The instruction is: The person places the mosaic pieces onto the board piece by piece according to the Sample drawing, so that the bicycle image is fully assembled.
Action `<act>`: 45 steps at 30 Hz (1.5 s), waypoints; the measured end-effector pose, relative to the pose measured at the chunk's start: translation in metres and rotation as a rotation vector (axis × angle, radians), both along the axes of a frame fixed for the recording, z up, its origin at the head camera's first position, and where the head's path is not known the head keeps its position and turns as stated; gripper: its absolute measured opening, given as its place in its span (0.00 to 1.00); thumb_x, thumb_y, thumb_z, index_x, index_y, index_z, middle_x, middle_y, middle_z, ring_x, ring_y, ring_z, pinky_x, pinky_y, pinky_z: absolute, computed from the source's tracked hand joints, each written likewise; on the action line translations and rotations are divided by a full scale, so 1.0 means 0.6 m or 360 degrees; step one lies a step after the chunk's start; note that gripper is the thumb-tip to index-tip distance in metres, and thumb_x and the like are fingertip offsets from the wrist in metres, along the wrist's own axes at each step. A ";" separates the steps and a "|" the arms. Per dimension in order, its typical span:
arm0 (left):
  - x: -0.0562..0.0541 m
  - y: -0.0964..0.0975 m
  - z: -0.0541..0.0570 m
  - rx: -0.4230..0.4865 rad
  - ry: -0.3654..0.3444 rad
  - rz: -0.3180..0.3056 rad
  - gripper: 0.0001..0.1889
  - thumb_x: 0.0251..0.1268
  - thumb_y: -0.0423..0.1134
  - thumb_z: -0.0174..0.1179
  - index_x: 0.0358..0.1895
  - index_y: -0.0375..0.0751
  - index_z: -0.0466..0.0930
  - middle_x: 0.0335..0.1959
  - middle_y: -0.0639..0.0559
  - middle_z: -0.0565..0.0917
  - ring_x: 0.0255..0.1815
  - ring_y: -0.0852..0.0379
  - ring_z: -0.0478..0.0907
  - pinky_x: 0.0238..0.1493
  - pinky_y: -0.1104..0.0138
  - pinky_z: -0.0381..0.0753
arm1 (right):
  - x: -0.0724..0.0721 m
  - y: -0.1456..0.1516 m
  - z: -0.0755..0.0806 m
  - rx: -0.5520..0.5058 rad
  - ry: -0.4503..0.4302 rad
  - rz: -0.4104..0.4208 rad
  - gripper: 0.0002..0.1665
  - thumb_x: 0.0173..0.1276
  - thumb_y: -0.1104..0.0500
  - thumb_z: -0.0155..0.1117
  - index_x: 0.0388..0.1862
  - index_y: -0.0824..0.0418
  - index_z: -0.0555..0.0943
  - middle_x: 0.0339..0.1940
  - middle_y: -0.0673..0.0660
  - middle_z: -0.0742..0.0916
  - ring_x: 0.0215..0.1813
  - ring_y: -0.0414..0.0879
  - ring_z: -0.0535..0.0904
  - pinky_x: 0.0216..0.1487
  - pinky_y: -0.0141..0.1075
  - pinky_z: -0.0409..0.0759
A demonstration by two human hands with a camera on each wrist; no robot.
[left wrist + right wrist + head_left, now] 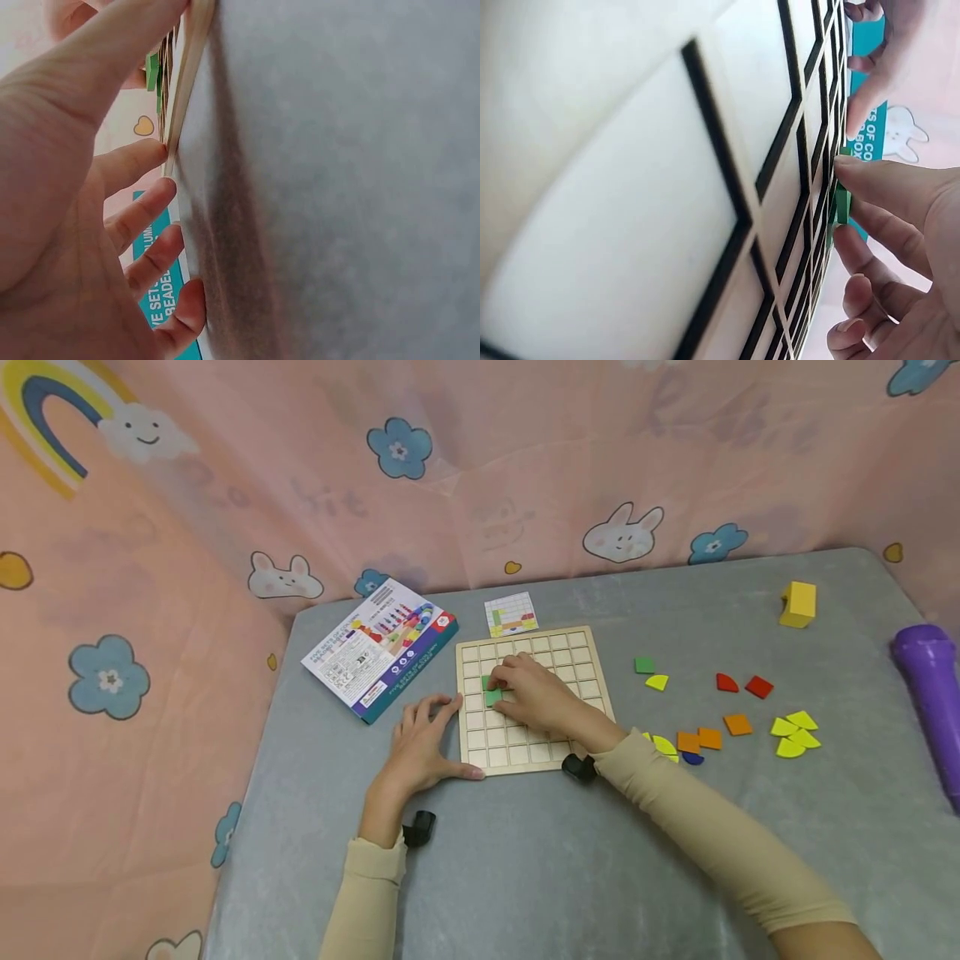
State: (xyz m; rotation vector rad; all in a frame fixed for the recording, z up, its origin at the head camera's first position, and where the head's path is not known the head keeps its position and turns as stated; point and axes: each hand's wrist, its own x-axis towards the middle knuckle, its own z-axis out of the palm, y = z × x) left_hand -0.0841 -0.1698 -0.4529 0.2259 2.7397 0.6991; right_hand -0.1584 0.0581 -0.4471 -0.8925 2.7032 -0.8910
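A square wooden grid board (540, 758) lies on the table. Two green square tiles sit towards its left side; the nearer green tile (492, 697) shows most clearly in the head view. Over them, my right hand (536, 693) pinches a green tile (843, 204) between thumb and fingers, as the right wrist view shows. My left hand (420, 747) is spread at the board's left side. Its thumb touches the near left corner and its index fingertip the left edge, while the other fingers (161, 259) stay off the board.
Behind the board lies a pattern card (512, 614); a printed box (382, 647) is at left. To the right are a loose green tile (644, 666), red tiles (759, 686), orange tiles (737, 724) and yellow pieces (802, 720). Farther right are a yellow block (799, 604) and a purple microphone-shaped object (927, 710).
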 end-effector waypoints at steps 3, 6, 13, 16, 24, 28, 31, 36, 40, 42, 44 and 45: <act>0.000 0.001 0.001 -0.0003 0.0000 0.0000 0.64 0.43 0.60 0.86 0.86 0.54 0.58 0.82 0.48 0.60 0.79 0.41 0.55 0.71 0.44 0.61 | 0.001 0.001 0.001 0.0017 -0.0020 -0.0007 0.13 0.72 0.58 0.75 0.52 0.60 0.87 0.48 0.57 0.85 0.51 0.51 0.76 0.56 0.45 0.78; 0.000 0.002 0.001 0.0002 -0.0007 0.0001 0.64 0.43 0.59 0.86 0.86 0.54 0.58 0.83 0.48 0.60 0.80 0.40 0.54 0.72 0.44 0.61 | 0.000 0.007 0.002 0.0038 -0.0036 -0.0032 0.16 0.70 0.56 0.76 0.53 0.60 0.87 0.48 0.57 0.85 0.52 0.52 0.76 0.56 0.45 0.78; 0.002 0.002 0.004 0.0007 -0.0008 -0.0003 0.64 0.43 0.59 0.86 0.86 0.53 0.59 0.83 0.48 0.60 0.80 0.40 0.55 0.71 0.44 0.61 | -0.003 0.023 0.004 0.0018 -0.0065 -0.0081 0.08 0.69 0.58 0.76 0.44 0.58 0.89 0.43 0.55 0.84 0.49 0.51 0.75 0.52 0.46 0.76; 0.001 0.002 0.005 0.0002 -0.0003 -0.0004 0.64 0.43 0.59 0.86 0.86 0.53 0.59 0.83 0.48 0.60 0.80 0.40 0.55 0.71 0.44 0.61 | -0.002 0.027 0.006 -0.0005 -0.0070 -0.0049 0.06 0.71 0.59 0.74 0.45 0.57 0.91 0.44 0.56 0.85 0.50 0.52 0.75 0.53 0.47 0.76; 0.002 0.001 0.002 0.0010 -0.0006 -0.0009 0.64 0.43 0.59 0.86 0.86 0.53 0.58 0.83 0.48 0.60 0.81 0.40 0.54 0.72 0.44 0.60 | -0.002 0.073 0.012 0.0018 -0.0111 -0.0144 0.07 0.73 0.58 0.71 0.46 0.58 0.89 0.44 0.57 0.85 0.48 0.52 0.75 0.50 0.47 0.76; 0.003 -0.001 0.001 0.0016 -0.0004 -0.0009 0.64 0.43 0.58 0.86 0.86 0.53 0.58 0.83 0.48 0.59 0.81 0.40 0.53 0.72 0.44 0.60 | -0.008 0.130 0.009 0.0014 -0.0185 -0.0226 0.11 0.74 0.59 0.70 0.51 0.63 0.86 0.47 0.62 0.83 0.51 0.55 0.75 0.53 0.50 0.76; 0.003 -0.001 0.001 0.0020 -0.0007 -0.0014 0.64 0.43 0.59 0.86 0.86 0.53 0.58 0.83 0.48 0.59 0.81 0.40 0.53 0.72 0.44 0.60 | -0.011 0.175 0.006 0.0012 -0.0247 -0.0308 0.14 0.75 0.59 0.70 0.54 0.66 0.84 0.54 0.66 0.81 0.55 0.59 0.75 0.57 0.55 0.75; 0.003 0.000 0.004 0.0020 -0.0009 -0.0022 0.64 0.43 0.59 0.86 0.86 0.53 0.58 0.83 0.48 0.59 0.81 0.39 0.53 0.72 0.44 0.60 | -0.014 0.232 0.003 0.0006 -0.0221 -0.0390 0.18 0.74 0.60 0.71 0.57 0.69 0.82 0.60 0.70 0.80 0.63 0.64 0.74 0.66 0.61 0.72; 0.002 0.000 0.004 0.0013 -0.0015 -0.0021 0.64 0.44 0.59 0.86 0.86 0.53 0.58 0.83 0.47 0.59 0.81 0.39 0.53 0.71 0.44 0.60 | -0.014 0.262 0.002 0.0015 -0.0195 -0.0416 0.18 0.73 0.62 0.71 0.57 0.70 0.82 0.62 0.71 0.80 0.66 0.67 0.71 0.69 0.63 0.70; 0.002 0.000 0.004 0.0010 -0.0021 -0.0019 0.64 0.44 0.59 0.86 0.86 0.53 0.58 0.83 0.48 0.59 0.81 0.39 0.52 0.72 0.44 0.60 | -0.013 0.274 0.002 0.0027 -0.0187 -0.0424 0.19 0.73 0.62 0.71 0.57 0.71 0.82 0.63 0.73 0.80 0.68 0.69 0.69 0.70 0.64 0.69; 0.001 0.000 0.003 0.0008 -0.0017 -0.0020 0.64 0.44 0.59 0.86 0.86 0.53 0.58 0.83 0.47 0.59 0.81 0.39 0.52 0.72 0.43 0.60 | -0.012 0.285 0.002 0.0036 -0.0196 -0.0437 0.19 0.73 0.62 0.71 0.57 0.72 0.82 0.63 0.74 0.79 0.68 0.71 0.67 0.70 0.65 0.67; 0.001 0.001 0.003 0.0008 -0.0013 -0.0021 0.64 0.44 0.58 0.86 0.86 0.53 0.58 0.83 0.47 0.59 0.82 0.39 0.52 0.72 0.43 0.60 | -0.011 0.289 0.002 0.0039 -0.0202 -0.0444 0.19 0.74 0.62 0.71 0.57 0.72 0.81 0.63 0.75 0.78 0.69 0.72 0.66 0.71 0.66 0.66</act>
